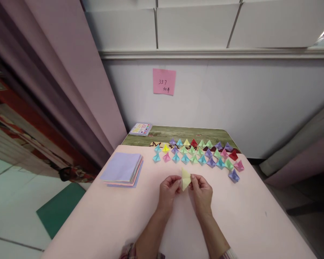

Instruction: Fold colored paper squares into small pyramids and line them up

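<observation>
A pale yellow folded paper (186, 179) with pointed ends is held up between both hands, a little above the pink table top (97, 219). My left hand (168, 191) pinches its left edge between thumb and fingers. On the opposite side, my right hand (202, 192) grips the right corner, thumb on top. Beyond the hands stand rows of small origami paper boats, among them a light blue one (185, 159), a red one (233, 155) and a dark blue one (234, 175) nearest the right hand.
To the left lies a stack of coloured paper squares (122, 168), lilac on top. At the far left corner sits a printed packet (140, 129). Behind the table rises a white wall with a pink note (164, 82). A mauve curtain (78, 72) hangs at left.
</observation>
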Demonstrator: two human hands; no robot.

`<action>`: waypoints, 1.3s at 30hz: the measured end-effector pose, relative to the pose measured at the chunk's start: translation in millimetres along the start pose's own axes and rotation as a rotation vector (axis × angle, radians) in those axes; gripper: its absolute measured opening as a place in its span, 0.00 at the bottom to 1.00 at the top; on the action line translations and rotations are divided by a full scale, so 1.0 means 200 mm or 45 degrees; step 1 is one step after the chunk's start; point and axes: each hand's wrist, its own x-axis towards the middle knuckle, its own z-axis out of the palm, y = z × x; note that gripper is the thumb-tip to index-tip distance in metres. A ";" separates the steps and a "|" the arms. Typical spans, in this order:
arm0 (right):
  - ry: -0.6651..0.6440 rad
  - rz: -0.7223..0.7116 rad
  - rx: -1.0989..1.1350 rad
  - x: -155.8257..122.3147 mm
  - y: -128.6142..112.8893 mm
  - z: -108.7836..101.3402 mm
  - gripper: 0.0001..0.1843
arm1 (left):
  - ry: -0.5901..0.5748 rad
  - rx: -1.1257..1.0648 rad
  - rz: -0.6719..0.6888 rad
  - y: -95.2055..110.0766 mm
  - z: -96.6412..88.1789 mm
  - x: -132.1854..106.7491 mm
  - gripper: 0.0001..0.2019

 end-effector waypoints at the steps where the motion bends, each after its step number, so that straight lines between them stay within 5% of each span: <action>1: -0.005 -0.001 0.000 0.00 0.00 0.00 0.20 | -0.005 -0.003 0.005 0.00 0.00 0.00 0.12; 17: 0.030 -0.129 -0.181 -0.01 0.01 0.00 0.21 | -0.038 0.233 0.138 0.01 -0.01 -0.02 0.10; 24: 0.041 -0.168 -0.255 -0.02 0.01 0.00 0.21 | 0.010 0.577 0.438 0.04 0.00 -0.05 0.06; 33: 0.087 -0.301 -0.390 -0.02 0.00 0.00 0.20 | -0.064 0.271 0.215 -0.01 -0.01 -0.02 0.07; 39: 0.071 -0.221 -0.330 -0.03 0.00 0.00 0.20 | -0.004 0.354 0.287 -0.01 0.00 -0.03 0.07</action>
